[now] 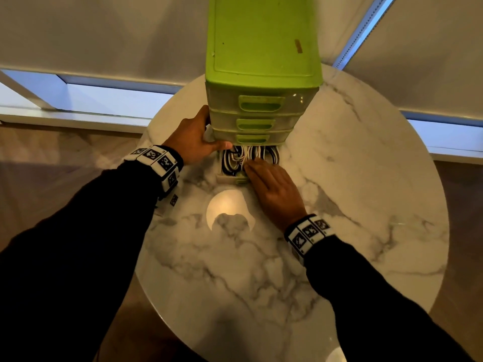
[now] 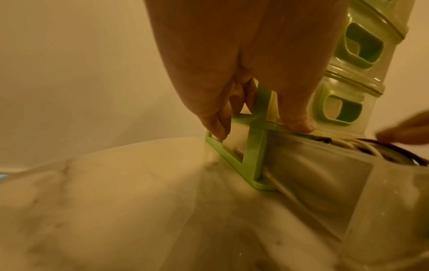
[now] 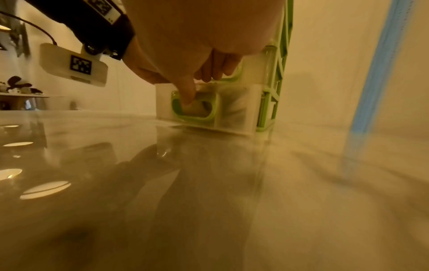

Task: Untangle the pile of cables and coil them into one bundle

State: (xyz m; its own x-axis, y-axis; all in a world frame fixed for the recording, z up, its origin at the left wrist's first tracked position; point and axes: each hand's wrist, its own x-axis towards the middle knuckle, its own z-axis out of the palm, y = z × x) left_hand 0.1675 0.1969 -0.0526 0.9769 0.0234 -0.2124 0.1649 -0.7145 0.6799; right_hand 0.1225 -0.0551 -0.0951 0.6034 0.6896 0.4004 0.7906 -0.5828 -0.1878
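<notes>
A tangle of black and white cables (image 1: 245, 158) lies in the pulled-out bottom drawer (image 1: 230, 178) of a green drawer unit (image 1: 261, 48). My left hand (image 1: 193, 139) grips the unit's lower left corner, thumb on the front and fingers on the green side frame (image 2: 255, 155). My right hand (image 1: 271, 184) holds the drawer's front, its fingers lying over the rim and the cables. In the right wrist view the thumb sits inside the green handle (image 3: 209, 117). A few cable loops (image 2: 399, 152) show above the drawer's clear wall.
The unit stands at the far side of a round marble table (image 1: 339, 205); its three upper drawers are closed. A lamp's reflection (image 1: 230, 212) shines just in front of the drawer. Window sills and blinds lie behind the table, with wooden floor around it.
</notes>
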